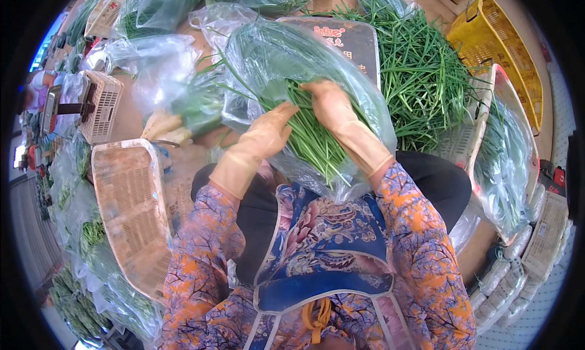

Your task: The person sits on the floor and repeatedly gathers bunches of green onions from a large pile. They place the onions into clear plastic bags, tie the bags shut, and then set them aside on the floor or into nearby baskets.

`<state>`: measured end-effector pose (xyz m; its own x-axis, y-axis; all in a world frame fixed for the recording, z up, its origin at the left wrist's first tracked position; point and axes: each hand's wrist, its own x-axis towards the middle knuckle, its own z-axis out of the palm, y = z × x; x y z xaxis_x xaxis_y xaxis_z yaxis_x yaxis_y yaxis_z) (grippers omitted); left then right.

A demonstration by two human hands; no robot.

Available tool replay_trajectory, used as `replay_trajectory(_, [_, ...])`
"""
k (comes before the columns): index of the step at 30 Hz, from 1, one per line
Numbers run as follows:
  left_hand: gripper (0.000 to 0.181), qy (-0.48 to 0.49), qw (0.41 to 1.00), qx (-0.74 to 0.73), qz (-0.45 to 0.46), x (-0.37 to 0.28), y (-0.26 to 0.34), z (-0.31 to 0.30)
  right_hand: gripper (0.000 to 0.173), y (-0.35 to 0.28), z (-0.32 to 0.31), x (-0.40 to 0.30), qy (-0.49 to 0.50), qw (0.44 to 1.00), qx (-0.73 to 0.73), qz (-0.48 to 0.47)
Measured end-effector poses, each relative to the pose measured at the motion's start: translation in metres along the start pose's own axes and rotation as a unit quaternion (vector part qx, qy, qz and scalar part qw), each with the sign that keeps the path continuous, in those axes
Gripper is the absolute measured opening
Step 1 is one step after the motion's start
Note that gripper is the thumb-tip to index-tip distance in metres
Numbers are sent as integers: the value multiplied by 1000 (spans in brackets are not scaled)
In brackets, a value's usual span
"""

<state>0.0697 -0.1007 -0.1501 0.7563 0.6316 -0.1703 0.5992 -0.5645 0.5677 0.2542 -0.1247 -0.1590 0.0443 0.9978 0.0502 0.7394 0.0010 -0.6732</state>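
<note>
A clear plastic bag of long green leafy stalks, probably garlic chives, lies across my lap with its open side towards me. The cut ends of the stalks point down at my blue patterned apron. My right hand, in a cream rubber glove, lies over the bundle with its fingers curled onto the leaves at the bag's mouth. On the other side, my left hand, gloved alike, touches the bundle's edge with bent fingers. Whether its fingers pinch the film or the stalks is hidden.
Loose chives are heaped at the right, beside a dark board with printing. A yellow crate and a white crate stand beyond. At the left are an upended crate, a glove and bagged greens.
</note>
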Motion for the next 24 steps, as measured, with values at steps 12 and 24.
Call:
replay_trajectory(12, [42, -35, 998, 17, -53, 1, 19, -6, 21, -7, 3, 40, -100, 983, -146, 41])
replay_trajectory(24, [54, -98, 991, 1, -87, 17, 78, 4, 12, -53, -76, -37, -1, 969, 186, 165])
